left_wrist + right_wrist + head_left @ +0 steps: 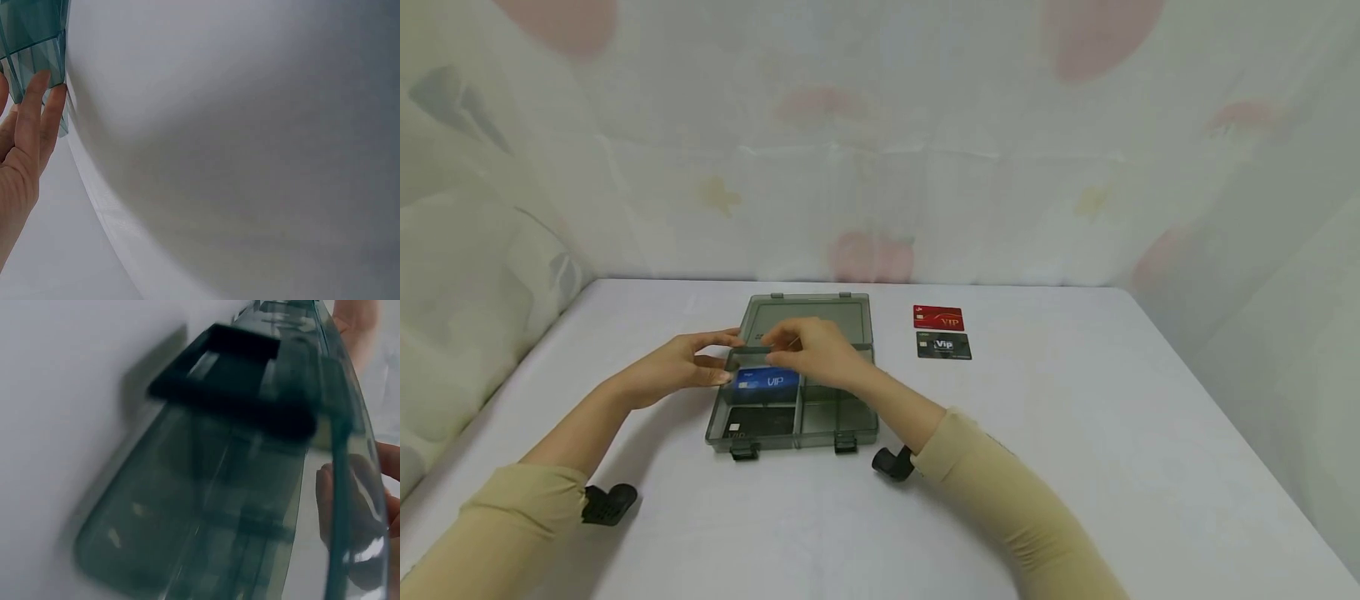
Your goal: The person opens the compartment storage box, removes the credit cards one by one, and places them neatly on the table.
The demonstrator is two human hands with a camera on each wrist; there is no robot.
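A translucent grey-green storage box (838,412) lies on the white table with its lid (820,315) tilted back. A blue VIP card (767,381) lies in its rear left compartment and a dark card (760,421) in the front left one. My left hand (688,362) touches the box's left side (31,44) with straight fingers (34,106). My right hand (812,350) reaches over the box, its curled fingers gripping the rear wall by the lid just above the blue card. In the right wrist view a fingertip (334,494) shows through the plastic beside a black latch (234,375).
A red VIP card (937,317) and a black VIP card (943,346) lie on the table (1075,433) right of the box. Patterned fabric hangs behind and at both sides. Black latches (846,444) stick out of the box's front.
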